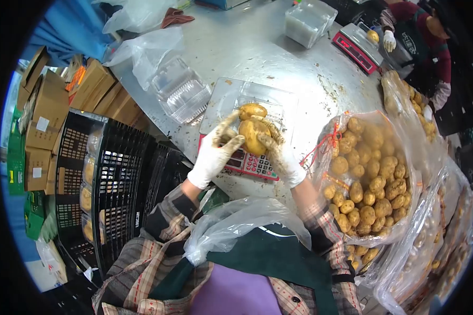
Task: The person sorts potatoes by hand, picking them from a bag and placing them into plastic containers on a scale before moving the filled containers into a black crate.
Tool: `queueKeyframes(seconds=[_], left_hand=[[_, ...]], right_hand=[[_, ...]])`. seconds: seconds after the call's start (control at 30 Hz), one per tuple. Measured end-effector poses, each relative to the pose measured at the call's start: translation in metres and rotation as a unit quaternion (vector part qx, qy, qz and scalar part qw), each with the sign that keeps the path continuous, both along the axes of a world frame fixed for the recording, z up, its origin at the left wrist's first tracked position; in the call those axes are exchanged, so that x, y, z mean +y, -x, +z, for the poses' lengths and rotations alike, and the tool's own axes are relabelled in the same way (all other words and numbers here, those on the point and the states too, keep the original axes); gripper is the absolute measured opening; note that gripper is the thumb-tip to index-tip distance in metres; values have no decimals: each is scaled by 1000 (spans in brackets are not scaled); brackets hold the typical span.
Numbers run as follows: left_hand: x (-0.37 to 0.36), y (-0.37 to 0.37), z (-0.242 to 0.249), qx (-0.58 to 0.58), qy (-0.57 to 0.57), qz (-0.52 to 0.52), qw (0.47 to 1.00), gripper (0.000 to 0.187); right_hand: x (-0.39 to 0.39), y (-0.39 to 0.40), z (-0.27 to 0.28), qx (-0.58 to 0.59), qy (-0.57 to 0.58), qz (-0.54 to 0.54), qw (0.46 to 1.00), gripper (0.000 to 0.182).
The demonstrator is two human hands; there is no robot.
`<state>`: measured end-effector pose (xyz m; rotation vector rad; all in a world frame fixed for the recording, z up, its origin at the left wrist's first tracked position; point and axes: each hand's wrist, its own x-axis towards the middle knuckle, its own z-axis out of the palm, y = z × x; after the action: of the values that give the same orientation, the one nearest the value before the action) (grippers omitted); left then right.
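Observation:
Both my hands wear white gloves with soiled fingers, above a red-and-silver weighing scale [251, 164]. My right hand [281, 152] has its fingers closed around the right side of a large potato [253, 137]. My left hand [215, 149] is at the potato's left, thumb and forefinger spread apart, their tips close to or touching the potatoes. Just beyond lies a smaller potato [253, 110]. Under them a clear plastic box [228, 97] rests on the scale. Part of the right fingers is hidden behind the large potato.
A clear bag of many potatoes [373, 178] stands at the right. Stacked clear boxes [178, 89] lie at the left, others [310, 23] at the back. Black crates [121, 178] stand at the left. A co-worker [425, 50] is by another scale [355, 50].

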<state>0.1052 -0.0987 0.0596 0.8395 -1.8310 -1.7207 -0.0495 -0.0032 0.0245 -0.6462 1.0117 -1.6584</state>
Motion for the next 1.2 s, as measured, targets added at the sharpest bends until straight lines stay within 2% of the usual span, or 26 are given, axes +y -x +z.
queueKeyframes(seconds=[0.03, 0.13, 0.17, 0.3, 0.37, 0.4, 0.47, 0.5, 0.53, 0.57, 0.6, 0.63, 0.67, 0.7, 0.73, 0.8, 0.83, 0.93, 0.97, 1.07, 1.13, 1.2], left_hand=[[5, 12, 2, 87, -26, 18, 996, 29], [-9, 1, -10, 34, -4, -7, 999, 21], [-4, -1, -13, 24, -33, 5, 999, 15], [12, -17, -35, -15, -183, 12, 983, 14], [17, -25, -58, 43, -275, 41, 960, 15], [12, -33, -75, 78, -331, 53, 939, 20], [3, -49, -87, -32, -295, 47, 954, 29], [-7, -63, -97, -138, -205, -28, 969, 37], [-11, -63, -83, -278, -74, -76, 955, 41], [-12, -62, -68, -330, 95, -80, 936, 40], [-11, -56, -51, -371, 261, -80, 887, 39], [-15, -47, -47, -336, 271, -43, 901, 34], [-16, -32, -26, -316, 233, -34, 919, 29], [-22, -20, -28, -270, 330, -16, 904, 25], [-29, -8, -33, -221, 423, 3, 879, 22], [-39, 17, -51, -297, 442, 5, 847, 19], [-41, 27, -57, -333, 451, 7, 828, 20], [-44, 44, -68, -372, 466, -16, 803, 27], [-45, 48, -73, -392, 444, -14, 806, 29], [-62, 52, -77, -426, 277, -95, 856, 27], [-61, 48, -92, -386, 300, -50, 871, 22], [-63, 46, -98, -362, 289, -44, 885, 19]], right_hand=[[2, -7, 1, 15, 8, -1, 1000, 49], [10, -7, 17, 104, 13, 51, 993, 51], [16, -7, 15, 123, -6, 73, 990, 52], [35, -13, -9, 174, -61, 129, 974, 54], [40, -12, -10, 191, -110, 205, 954, 56], [42, -11, -2, 186, -97, 194, 958, 56], [45, -11, 11, 173, -72, 171, 967, 56], [42, -8, -3, 192, -35, 77, 978, 55], [37, -3, -1, 148, -77, 4, 986, 56], [31, 4, 5, 198, -107, -56, 973, 56], [22, 12, 16, 246, -136, -114, 953, 56], [14, 21, 13, 356, -162, -134, 910, 57], [6, 31, 3, 462, -185, -151, 854, 57], [-1, 38, -6, 563, -204, -165, 784, 58], [-7, 39, -15, 626, -203, -154, 737, 60], [-22, 34, -30, 739, -195, -133, 631, 63], [-29, 31, -29, 744, -215, -71, 629, 70], [-37, 24, -44, 732, -176, -39, 657, 72], [-38, 25, -50, 758, -171, -37, 628, 71], [-40, 27, -46, 727, -188, 4, 660, 68], [-41, 28, -47, 715, -191, 14, 672, 65], [-42, 28, -46, 732, -191, 11, 654, 65]])
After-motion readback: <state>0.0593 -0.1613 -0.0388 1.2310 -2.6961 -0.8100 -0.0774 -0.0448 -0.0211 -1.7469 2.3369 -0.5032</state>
